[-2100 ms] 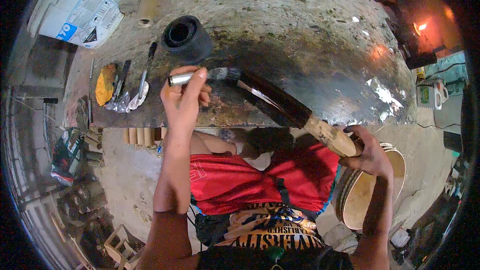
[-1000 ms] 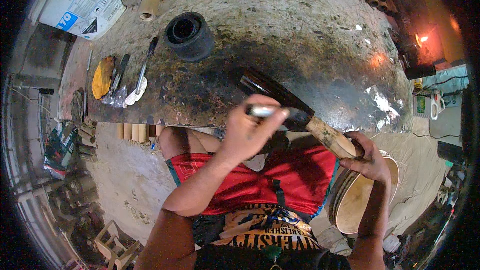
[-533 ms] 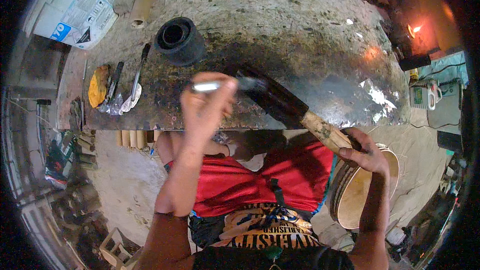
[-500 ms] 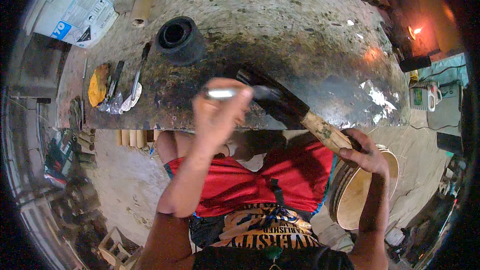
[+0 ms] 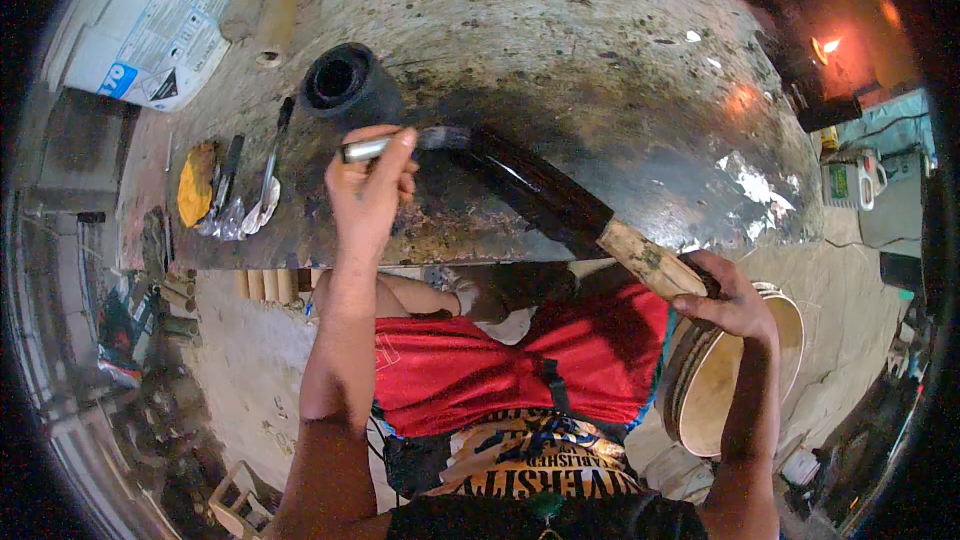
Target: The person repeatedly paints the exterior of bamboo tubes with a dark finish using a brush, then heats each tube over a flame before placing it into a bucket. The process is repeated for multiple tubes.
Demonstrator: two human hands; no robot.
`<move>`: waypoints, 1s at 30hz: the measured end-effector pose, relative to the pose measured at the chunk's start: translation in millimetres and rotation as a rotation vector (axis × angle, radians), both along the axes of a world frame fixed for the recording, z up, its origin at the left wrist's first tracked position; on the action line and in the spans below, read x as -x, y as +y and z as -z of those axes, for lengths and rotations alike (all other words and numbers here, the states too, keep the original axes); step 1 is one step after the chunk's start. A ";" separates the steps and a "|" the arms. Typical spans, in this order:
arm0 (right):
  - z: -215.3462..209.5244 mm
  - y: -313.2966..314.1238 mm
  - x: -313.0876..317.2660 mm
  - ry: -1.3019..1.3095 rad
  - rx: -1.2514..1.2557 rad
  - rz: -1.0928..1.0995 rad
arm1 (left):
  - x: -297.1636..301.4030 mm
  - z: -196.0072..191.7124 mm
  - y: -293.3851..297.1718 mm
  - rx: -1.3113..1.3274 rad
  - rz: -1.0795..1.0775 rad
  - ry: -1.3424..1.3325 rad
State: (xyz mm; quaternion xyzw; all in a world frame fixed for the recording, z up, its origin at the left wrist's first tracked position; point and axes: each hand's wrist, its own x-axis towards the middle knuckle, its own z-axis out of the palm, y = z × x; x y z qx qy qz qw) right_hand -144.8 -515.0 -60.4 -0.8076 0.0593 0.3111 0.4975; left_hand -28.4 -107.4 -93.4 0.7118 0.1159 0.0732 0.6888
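Black-coated bamboo stick (image 5: 560,202), diagonal, upper-left tip.

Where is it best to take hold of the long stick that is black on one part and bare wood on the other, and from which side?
Probably the bare wooden end of the long half-black stick, coming from the person's right, where the right hand grips it. The black part looks wet, and the left hand works a brush there.

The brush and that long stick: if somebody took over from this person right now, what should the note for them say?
Left hand grips a metal-handled brush, bristles at the far end of the bamboo stick.
Right hand holds the stick's bare tan end, off the worktable's edge.
The stick lies slanted on the table; a black pot sits beside the brush.
Done: most of the stick looks coated black.
Left: the bare end near the right hand.
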 end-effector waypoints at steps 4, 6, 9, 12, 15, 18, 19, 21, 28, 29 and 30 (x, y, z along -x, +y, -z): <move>0.8 -3.8 1.1 -0.016 0.049 0.002 | 22.1 -5.2 -23.5 0.095 0.083 -0.060; 1.3 -3.3 2.2 0.102 -0.012 0.119 | 45.8 -2.1 -53.9 0.185 0.191 -0.008; 0.0 -2.5 2.9 0.090 0.084 0.201 | 73.0 0.8 -87.2 0.235 0.474 0.056; 2.1 0.2 -1.1 0.070 0.148 0.178 | 65.2 6.2 -85.5 0.189 0.433 0.047; 1.7 -2.8 -7.2 0.062 -0.030 0.035 | 35.1 13.1 -55.2 0.186 0.250 0.065; 6.2 -3.1 -8.8 -0.028 -0.046 -0.020 | 2.6 14.9 -19.4 0.084 0.104 -0.010; 8.9 -2.5 -9.3 -0.081 -0.061 -0.041 | -7.0 13.8 -9.3 0.059 0.074 -0.015; 11.0 -4.4 -9.6 -0.114 -0.056 -0.071 | -15.7 9.8 4.1 0.104 0.049 -0.073; 18.1 -13.4 -1.3 0.119 -0.030 0.156 | 39.0 2.9 -54.0 0.242 0.251 0.034; 24.0 -9.9 2.1 0.091 0.003 0.249 | 50.8 3.4 -69.4 0.270 0.341 0.087; 26.4 -9.8 3.3 0.090 0.116 0.364 | 58.5 4.3 -80.8 0.312 0.447 0.082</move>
